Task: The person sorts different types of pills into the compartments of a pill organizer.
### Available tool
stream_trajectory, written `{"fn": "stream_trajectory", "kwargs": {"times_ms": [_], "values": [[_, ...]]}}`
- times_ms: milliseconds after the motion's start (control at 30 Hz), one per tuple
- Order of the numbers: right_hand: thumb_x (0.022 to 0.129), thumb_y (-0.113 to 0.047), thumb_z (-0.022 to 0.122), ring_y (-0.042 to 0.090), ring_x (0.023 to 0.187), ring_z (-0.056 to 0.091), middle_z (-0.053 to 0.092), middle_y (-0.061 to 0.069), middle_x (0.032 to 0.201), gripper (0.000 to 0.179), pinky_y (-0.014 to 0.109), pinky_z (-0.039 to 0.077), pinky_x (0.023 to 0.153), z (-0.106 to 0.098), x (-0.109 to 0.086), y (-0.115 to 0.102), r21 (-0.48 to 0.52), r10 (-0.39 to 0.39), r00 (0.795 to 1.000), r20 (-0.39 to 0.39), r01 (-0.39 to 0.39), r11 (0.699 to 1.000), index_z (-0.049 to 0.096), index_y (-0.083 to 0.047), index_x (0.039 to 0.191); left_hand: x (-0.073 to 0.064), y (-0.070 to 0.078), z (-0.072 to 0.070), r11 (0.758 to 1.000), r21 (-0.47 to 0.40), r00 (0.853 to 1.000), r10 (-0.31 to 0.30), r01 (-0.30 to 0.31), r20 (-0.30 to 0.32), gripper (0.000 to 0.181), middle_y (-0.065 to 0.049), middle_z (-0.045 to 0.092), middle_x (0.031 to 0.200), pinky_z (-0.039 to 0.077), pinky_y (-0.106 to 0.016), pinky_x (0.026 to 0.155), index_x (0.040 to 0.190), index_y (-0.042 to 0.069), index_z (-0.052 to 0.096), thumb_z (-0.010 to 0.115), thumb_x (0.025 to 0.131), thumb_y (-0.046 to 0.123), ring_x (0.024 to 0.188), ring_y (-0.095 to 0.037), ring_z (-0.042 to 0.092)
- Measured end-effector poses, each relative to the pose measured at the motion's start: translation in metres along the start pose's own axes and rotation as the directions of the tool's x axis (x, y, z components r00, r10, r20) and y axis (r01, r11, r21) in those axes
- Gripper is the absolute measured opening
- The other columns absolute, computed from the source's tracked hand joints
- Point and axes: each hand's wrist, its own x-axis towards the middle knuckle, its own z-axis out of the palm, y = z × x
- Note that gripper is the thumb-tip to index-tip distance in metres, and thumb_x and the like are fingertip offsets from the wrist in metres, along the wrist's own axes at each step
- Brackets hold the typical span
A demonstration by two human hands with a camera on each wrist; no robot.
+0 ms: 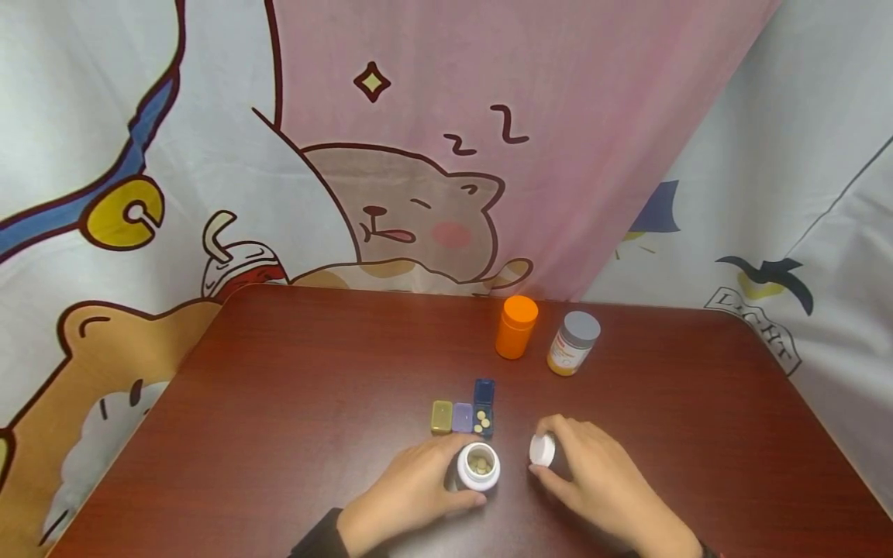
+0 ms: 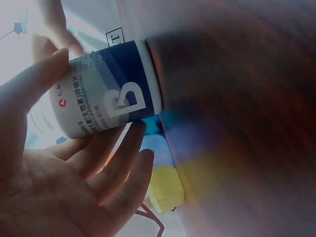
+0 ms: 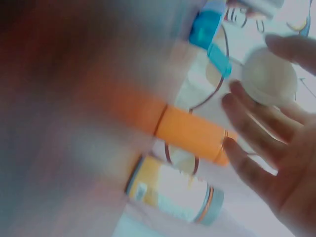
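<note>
My left hand grips a white pill bottle that stands uncapped on the table, with tan tablets showing through its mouth. In the left wrist view, the bottle bears a blue and white label with a large B. Between thumb and fingers, my right hand pinches a white cap to the right of the bottle. Just beyond the bottle lies a small pill organizer with yellow, purple and blue compartments. Its blue compartment has its lid up and several pale tablets inside.
An orange bottle stands toward the back of the brown table. To its right is a white and yellow bottle with a grey lid. A cartoon-printed cloth hangs behind the table's far edge.
</note>
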Motion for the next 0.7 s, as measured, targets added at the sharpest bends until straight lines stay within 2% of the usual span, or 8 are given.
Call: {"fn": "stream_trajectory", "kwargs": {"times_ms": [100, 167, 267, 367, 433, 533, 700], "values": [[0.077, -0.024, 0.091, 0.005, 0.087, 0.063, 0.068, -0.014, 0.100, 0.050, 0.032, 0.056, 0.075, 0.004, 0.000, -0.009, 0.063, 0.000, 0.995, -0.101, 0.006, 0.998, 0.059, -0.020, 0.115, 0.000, 0.000, 0.000, 1.000, 0.006, 1.000, 0.000, 0.000, -0.003, 0.062, 0.004, 0.073, 0.126, 0.057, -0.039, 0.093, 0.134, 0.020, 0.066, 0.090, 0.080, 0.039, 0.113, -0.014, 0.068], [0.083, -0.021, 0.087, 0.009, 0.096, 0.067, 0.072, -0.010, 0.111, 0.048, 0.035, 0.058, 0.081, 0.006, 0.000, -0.016, 0.101, 0.005, 0.989, -0.147, 0.010, 0.995, 0.061, -0.018, 0.123, 0.000, -0.001, 0.000, 1.000, 0.006, 1.000, -0.001, 0.001, -0.001, 0.062, 0.004, 0.073, 0.126, 0.057, -0.040, 0.093, 0.133, 0.020, 0.067, 0.090, 0.080, 0.039, 0.114, -0.014, 0.068], [0.089, -0.018, 0.080, 0.008, 0.102, 0.066, 0.071, -0.010, 0.120, 0.050, 0.035, 0.057, 0.086, 0.009, 0.000, -0.024, 0.160, -0.006, 0.985, -0.173, 0.035, 0.986, 0.063, -0.020, 0.136, 0.001, -0.002, 0.000, 1.000, 0.003, 1.000, -0.003, 0.003, 0.002, 0.061, 0.005, 0.074, 0.126, 0.058, -0.040, 0.093, 0.133, 0.020, 0.068, 0.091, 0.079, 0.038, 0.114, -0.015, 0.068], [0.092, -0.019, 0.078, 0.006, 0.105, 0.063, 0.069, -0.013, 0.122, 0.053, 0.027, 0.053, 0.091, 0.011, 0.001, -0.030, 0.224, -0.049, 0.980, -0.195, 0.093, 0.970, 0.063, -0.023, 0.142, 0.001, -0.002, 0.000, 1.000, -0.002, 1.000, -0.003, 0.003, 0.003, 0.060, 0.006, 0.074, 0.124, 0.058, -0.039, 0.092, 0.131, 0.021, 0.069, 0.092, 0.078, 0.037, 0.112, -0.013, 0.068], [0.093, -0.023, 0.078, 0.006, 0.104, 0.062, 0.069, -0.013, 0.120, 0.051, 0.020, 0.049, 0.094, 0.012, 0.001, -0.032, 0.271, -0.073, 0.972, -0.224, 0.134, 0.953, 0.064, -0.021, 0.142, 0.002, -0.003, 0.000, 1.000, -0.003, 1.000, -0.004, 0.004, 0.006, 0.060, 0.006, 0.074, 0.124, 0.058, -0.039, 0.092, 0.131, 0.021, 0.069, 0.092, 0.078, 0.037, 0.112, -0.013, 0.068], [0.095, -0.026, 0.078, 0.010, 0.106, 0.063, 0.071, -0.005, 0.120, 0.049, 0.013, 0.044, 0.100, 0.016, 0.002, -0.035, 0.350, -0.096, 0.960, -0.262, 0.187, 0.918, 0.065, -0.016, 0.141, 0.002, -0.003, 0.000, 1.000, -0.001, 1.000, -0.006, 0.006, 0.012, 0.060, 0.007, 0.074, 0.125, 0.058, -0.039, 0.092, 0.131, 0.022, 0.069, 0.092, 0.078, 0.038, 0.112, -0.012, 0.068], [0.091, -0.022, 0.083, 0.013, 0.113, 0.063, 0.072, 0.001, 0.126, 0.054, 0.012, 0.041, 0.106, 0.021, 0.003, -0.038, 0.477, -0.135, 0.963, -0.231, 0.233, 0.847, 0.065, -0.012, 0.141, 0.003, -0.004, 0.000, 1.000, -0.006, 1.000, -0.002, 0.002, 0.020, 0.061, 0.006, 0.074, 0.125, 0.058, -0.037, 0.089, 0.133, 0.023, 0.068, 0.091, 0.079, 0.039, 0.111, -0.012, 0.067]]}}
